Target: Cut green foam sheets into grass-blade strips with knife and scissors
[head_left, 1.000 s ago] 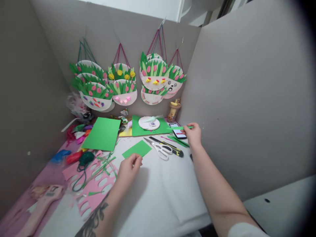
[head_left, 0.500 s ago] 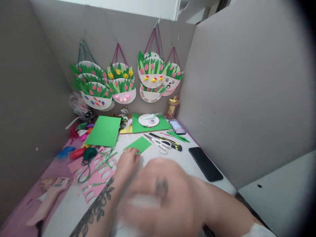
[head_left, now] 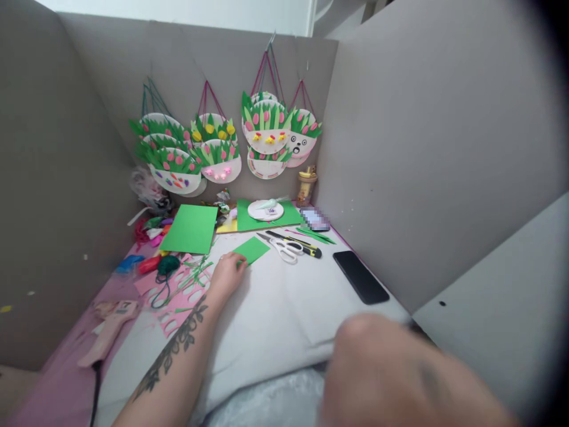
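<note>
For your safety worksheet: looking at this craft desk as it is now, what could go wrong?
1. The scissors and utility knife lie loose just beyond the left hand, which rests on the small green paper; a careless reach might nick fingers.
2. The black phone could get knocked by the blurred right hand.

White scissors (head_left: 287, 249) lie on the counter (head_left: 284, 308) beside a black and yellow knife (head_left: 297, 244). A black phone (head_left: 360, 284) lies near the grey wall. A big green sheet (head_left: 189, 229) lies further back. Paper plate baskets (head_left: 267, 133) with green grass and pink flowers hang on the back wall. Pink paper with holes (head_left: 175, 293) lies at the left.
</note>
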Action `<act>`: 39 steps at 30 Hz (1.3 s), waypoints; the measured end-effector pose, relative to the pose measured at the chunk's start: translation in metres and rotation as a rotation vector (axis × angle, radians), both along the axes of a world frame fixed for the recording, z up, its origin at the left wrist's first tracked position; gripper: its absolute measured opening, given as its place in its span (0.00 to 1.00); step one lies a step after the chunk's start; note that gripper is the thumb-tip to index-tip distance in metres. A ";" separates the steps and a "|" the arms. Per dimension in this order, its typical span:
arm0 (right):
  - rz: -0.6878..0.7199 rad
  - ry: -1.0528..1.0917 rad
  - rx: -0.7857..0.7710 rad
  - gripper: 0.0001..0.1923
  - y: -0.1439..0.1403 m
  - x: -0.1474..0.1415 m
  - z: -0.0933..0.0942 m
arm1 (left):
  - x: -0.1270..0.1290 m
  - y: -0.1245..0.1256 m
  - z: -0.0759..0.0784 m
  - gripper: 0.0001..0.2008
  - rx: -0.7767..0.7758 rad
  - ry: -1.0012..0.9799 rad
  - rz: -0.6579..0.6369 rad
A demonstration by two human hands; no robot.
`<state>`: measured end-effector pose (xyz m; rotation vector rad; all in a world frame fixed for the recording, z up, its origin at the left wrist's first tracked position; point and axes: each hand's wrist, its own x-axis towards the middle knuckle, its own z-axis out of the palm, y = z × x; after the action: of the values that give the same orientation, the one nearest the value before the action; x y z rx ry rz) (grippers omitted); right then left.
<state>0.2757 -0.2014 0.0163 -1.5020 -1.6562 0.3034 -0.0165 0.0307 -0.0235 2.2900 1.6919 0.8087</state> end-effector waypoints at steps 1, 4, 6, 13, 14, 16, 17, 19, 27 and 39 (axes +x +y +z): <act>0.007 -0.085 -0.056 0.27 0.029 0.006 0.012 | 0.001 0.000 0.000 0.12 0.000 -0.008 0.001; -0.204 -0.374 -0.236 0.26 0.109 0.031 0.022 | 0.002 0.000 -0.002 0.12 0.001 -0.028 0.007; -0.383 -0.544 -0.472 0.26 0.140 0.051 0.006 | 0.004 0.000 -0.002 0.12 -0.001 -0.036 0.010; -0.534 -0.633 -0.572 0.31 0.158 0.076 -0.050 | 0.006 -0.002 -0.001 0.12 0.005 -0.060 -0.024; -0.546 -0.622 -0.576 0.31 0.161 0.075 -0.050 | 0.006 -0.002 -0.001 0.13 0.007 -0.062 -0.027; -0.555 -0.580 -0.591 0.32 0.168 0.072 -0.047 | 0.006 -0.002 0.000 0.13 0.006 -0.067 -0.030; -0.559 -0.548 -0.595 0.33 0.172 0.071 -0.046 | 0.007 -0.002 0.000 0.12 0.004 -0.071 -0.034; -0.570 -0.483 -0.591 0.35 0.179 0.071 -0.047 | 0.008 -0.003 0.000 0.12 0.000 -0.076 -0.047; -0.504 -0.406 -0.517 0.41 0.199 0.071 -0.054 | 0.009 -0.004 -0.001 0.12 0.010 -0.035 -0.069; -0.400 -0.318 -0.111 0.18 0.131 0.086 -0.066 | 0.011 -0.006 0.001 0.13 -0.043 0.042 -0.066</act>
<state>0.3614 -0.0704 -0.0499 -2.0035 -1.5452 -0.0677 -0.0058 0.0251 -0.0223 2.3359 1.6245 0.7088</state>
